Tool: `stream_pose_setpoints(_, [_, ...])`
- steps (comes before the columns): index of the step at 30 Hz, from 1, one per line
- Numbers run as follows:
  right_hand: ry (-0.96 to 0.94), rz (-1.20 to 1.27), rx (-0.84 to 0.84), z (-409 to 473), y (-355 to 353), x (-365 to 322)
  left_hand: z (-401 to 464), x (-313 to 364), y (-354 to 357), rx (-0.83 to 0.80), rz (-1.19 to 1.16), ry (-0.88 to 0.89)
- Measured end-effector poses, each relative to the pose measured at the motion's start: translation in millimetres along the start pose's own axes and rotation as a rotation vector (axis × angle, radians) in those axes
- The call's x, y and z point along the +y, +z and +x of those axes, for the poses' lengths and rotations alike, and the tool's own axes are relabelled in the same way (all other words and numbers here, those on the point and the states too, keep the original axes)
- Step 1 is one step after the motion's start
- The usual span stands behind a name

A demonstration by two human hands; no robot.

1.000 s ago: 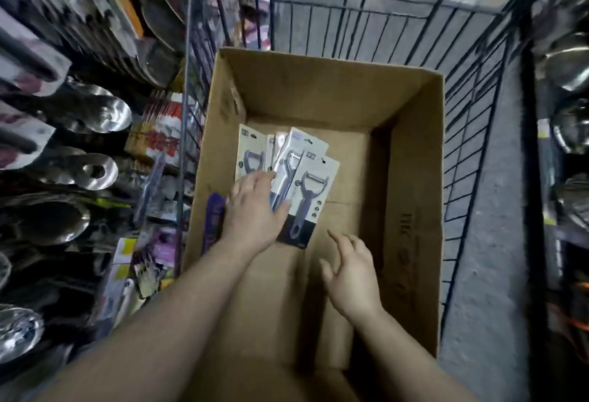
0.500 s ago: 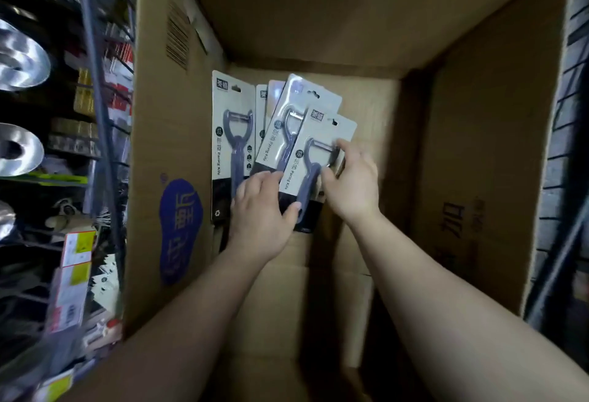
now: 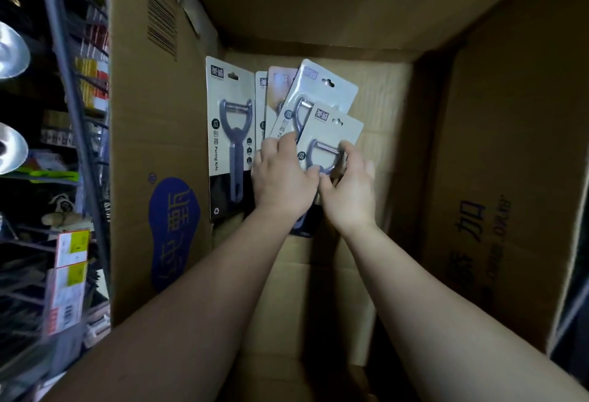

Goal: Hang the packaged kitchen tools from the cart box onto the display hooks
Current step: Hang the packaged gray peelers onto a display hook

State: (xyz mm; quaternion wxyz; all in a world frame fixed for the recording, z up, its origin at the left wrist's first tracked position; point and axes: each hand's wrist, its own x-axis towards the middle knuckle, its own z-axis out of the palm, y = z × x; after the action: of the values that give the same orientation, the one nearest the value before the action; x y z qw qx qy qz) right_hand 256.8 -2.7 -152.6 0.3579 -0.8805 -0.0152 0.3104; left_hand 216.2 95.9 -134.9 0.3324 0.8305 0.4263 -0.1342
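Several carded peelers, grey tools on white and black cards, lie fanned at the far end of the cardboard box (image 3: 510,178). The top peeler pack (image 3: 334,132) is held between both hands: my left hand (image 3: 283,178) grips its left side over the fan, and my right hand (image 3: 350,188) holds its right edge with fingers on the blister. A second pack (image 3: 322,92) sticks out behind it. Another peeler pack (image 3: 229,133) leans flat against the left box wall. The lower parts of the held packs are hidden by my hands.
A wire cart frame (image 3: 76,114) runs along the left of the box. Beyond it are shelves with shiny steel ladles (image 3: 12,146) and yellow price tags (image 3: 71,261). The box floor (image 3: 306,290) near me is bare cardboard.
My view has moved down and closer into the box. My right hand went from hovering open over the box floor to the top pack. My left hand slid up onto the fan.
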Motion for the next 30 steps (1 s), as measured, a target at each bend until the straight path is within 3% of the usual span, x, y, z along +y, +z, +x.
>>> stream_pose_setpoints(8, [0.229,0.364,0.111,-7,3,1,-11,-10,6,-0.031,-0.067,-0.018])
stream_pose_setpoints(16, [0.399,0.661,-0.032,-6,1,7,-17,-17,1,0.009,-0.050,-0.085])
stream_pose_setpoints(25, [0.432,0.694,-0.114,-19,-6,14,-28,-24,5,-0.095,-0.311,-0.209])
stream_pose_setpoints(30, [0.425,0.723,-0.177,-33,-12,13,-44,-30,3,-0.160,-0.632,-0.373])
